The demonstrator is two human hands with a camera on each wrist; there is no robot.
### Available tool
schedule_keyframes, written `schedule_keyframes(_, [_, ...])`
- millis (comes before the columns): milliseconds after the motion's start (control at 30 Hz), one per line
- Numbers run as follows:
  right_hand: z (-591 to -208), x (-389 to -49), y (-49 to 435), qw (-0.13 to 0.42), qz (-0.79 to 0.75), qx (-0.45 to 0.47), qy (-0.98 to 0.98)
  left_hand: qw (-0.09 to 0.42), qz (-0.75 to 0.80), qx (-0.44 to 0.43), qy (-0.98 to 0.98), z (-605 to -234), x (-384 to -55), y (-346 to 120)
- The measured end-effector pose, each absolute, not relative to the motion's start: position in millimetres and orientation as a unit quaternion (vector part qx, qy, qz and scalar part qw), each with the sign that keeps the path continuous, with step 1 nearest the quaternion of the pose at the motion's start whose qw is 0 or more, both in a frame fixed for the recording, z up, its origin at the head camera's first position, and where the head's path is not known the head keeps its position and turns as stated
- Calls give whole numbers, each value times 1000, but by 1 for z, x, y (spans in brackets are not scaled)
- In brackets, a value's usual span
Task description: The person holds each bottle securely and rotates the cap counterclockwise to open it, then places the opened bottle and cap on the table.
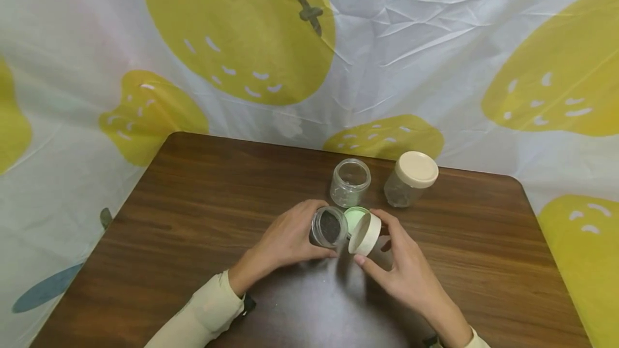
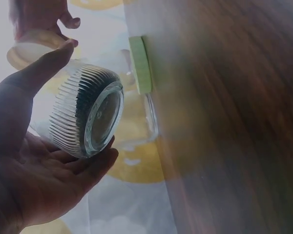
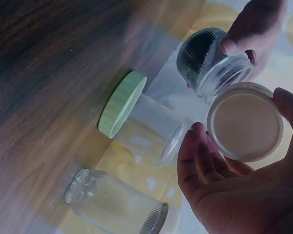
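My left hand [image 1: 290, 238] grips a clear ribbed glass jar [image 2: 90, 109], which tilts with its uncovered mouth toward the right hand. Dark material, of a kind I cannot tell, sits inside the jar. Between fingers and thumb, my right hand [image 1: 411, 273] pinches a cream lid [image 3: 245, 124] by its rim. That lid is held on edge beside the jar's mouth; in the head view a small gap shows between them. Just behind both, a light green lid [image 3: 122, 105] lies on the table with its hollow side up.
An uncovered clear jar [image 1: 344, 196] stands behind the green lid. To its right is another clear jar [image 1: 400, 193] with a cream lid [image 1: 417, 168] on. The brown wooden table [image 1: 203, 197] meets a fruit-patterned cloth [image 1: 411, 42] at its back edge.
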State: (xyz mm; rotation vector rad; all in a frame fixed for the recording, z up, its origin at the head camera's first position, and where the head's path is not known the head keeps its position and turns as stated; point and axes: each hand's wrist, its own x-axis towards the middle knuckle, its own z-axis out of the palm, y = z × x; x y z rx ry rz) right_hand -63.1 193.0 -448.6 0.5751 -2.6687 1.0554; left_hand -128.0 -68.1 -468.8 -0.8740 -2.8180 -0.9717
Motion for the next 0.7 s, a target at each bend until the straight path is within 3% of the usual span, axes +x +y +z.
schedule_keyframes(367, [-454, -63, 190, 70, 327, 147, -931, 26, -373, -237, -897, -477, -146, -74])
schedule_keyframes(700, [-460, -78, 178, 76, 311, 164, -933, 2, -425, -165, -890, -480, -165, -85])
